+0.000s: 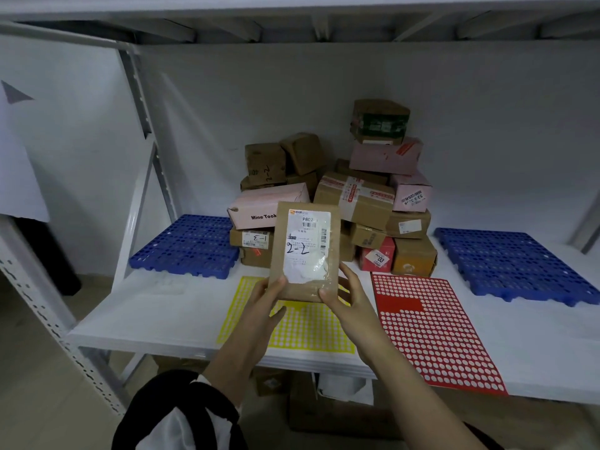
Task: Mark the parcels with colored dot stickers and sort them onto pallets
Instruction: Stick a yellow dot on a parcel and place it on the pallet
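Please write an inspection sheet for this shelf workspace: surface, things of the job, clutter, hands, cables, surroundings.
Surface: white shelf board.
Job's things: brown parcel marked 2-2, held upright; yellow sticker sheet beneath it; red sticker sheet to the right; left blue pallet; right blue pallet; parcel pile between the pallets.
Clutter: nothing seen.
Hands: left hand and right hand both grip the brown parcel's lower end.
Cables: nothing seen.
Surroundings: white wall behind; rack upright; boxes under the shelf.
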